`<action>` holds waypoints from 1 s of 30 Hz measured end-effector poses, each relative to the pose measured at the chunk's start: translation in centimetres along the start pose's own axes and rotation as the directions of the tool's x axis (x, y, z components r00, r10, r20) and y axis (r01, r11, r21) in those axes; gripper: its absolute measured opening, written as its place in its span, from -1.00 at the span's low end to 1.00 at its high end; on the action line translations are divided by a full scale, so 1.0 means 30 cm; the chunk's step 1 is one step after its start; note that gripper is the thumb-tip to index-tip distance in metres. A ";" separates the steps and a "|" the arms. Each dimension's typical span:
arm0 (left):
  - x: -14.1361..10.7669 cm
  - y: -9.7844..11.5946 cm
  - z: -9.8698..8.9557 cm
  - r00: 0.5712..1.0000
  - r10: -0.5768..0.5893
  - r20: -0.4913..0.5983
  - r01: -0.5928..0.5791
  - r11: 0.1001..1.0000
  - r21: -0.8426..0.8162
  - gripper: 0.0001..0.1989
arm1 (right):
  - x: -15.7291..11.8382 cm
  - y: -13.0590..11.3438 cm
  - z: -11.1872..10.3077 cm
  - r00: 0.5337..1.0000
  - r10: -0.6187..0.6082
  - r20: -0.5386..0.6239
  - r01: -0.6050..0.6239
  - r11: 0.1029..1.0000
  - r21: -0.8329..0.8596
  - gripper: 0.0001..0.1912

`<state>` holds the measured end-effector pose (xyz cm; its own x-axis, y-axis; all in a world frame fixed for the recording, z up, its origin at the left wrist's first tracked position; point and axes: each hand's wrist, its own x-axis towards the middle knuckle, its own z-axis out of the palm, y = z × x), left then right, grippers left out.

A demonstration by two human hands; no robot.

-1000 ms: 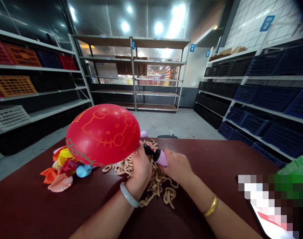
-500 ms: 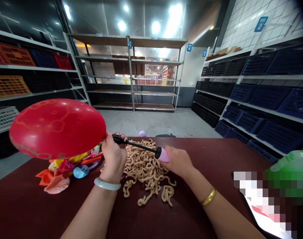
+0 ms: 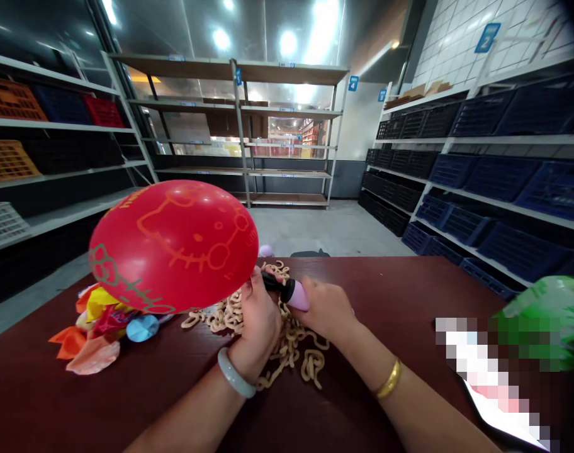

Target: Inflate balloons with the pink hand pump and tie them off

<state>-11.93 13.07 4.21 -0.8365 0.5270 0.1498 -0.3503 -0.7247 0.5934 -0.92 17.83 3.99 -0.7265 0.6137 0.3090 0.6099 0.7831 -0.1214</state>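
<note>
- Fingers (image 3: 255, 284) of the left hand (image 3: 261, 318) are clamped around the neck of one glossy red inflated balloon (image 3: 174, 248), left of centre, where the pump's black end meets it.
- Right-hand fingers, on the right hand (image 3: 327, 309), are wrapped around the lilac body of one black-and-lilac plastic hand pump (image 3: 299, 296), centre of the frame.
- Two bangles: one pale, glossy, on the left wrist; one gold-coloured, on the right.
- Limp, multicoloured rubber balloons (image 3: 92, 357) overlap at lower left, too bunched to count.
- Beige, curled, rope-like pieces (image 3: 289, 352) lie heaped at lower centre, too many to count.
- One green translucent plastic bag (image 3: 546, 314) sits at the right edge, above a pixelated white item (image 3: 489, 393).
- Line-drawn face and lettering mark the red balloon; the lettering is too slanted to read. Blue signs show "2" (image 3: 487, 38), upper right, and "4" (image 3: 353, 83), upper centre.
- Dark red-brown bench (image 3: 400, 296) below; grey floor, metal racks (image 3: 240, 126) and crates (image 3: 499, 173) behind.
</note>
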 end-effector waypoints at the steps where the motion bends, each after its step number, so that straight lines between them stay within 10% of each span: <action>1: -0.001 0.007 0.004 1.000 0.000 0.006 0.000 1.000 0.006 -0.77 | 0.000 -0.002 0.001 1.000 0.001 -0.006 -0.001 1.000 0.005 -0.64; 15: 0.253 0.261 -0.075 0.975 0.218 -0.043 -0.217 0.976 0.016 -0.78 | 0.022 0.063 0.020 0.998 -0.046 -0.044 0.045 0.999 -0.026 -0.60; 30: 0.030 0.023 -0.011 1.000 0.010 -0.009 -0.010 0.998 0.054 -0.77 | 0.002 0.011 0.001 0.999 -0.030 -0.036 0.029 1.000 -0.009 -0.65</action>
<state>-13.07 12.90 4.49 -0.8437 0.5157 0.1492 -0.3187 -0.7047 0.6339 -0.76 18.13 3.93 -0.7325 0.5863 0.3459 0.5911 0.7999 -0.1041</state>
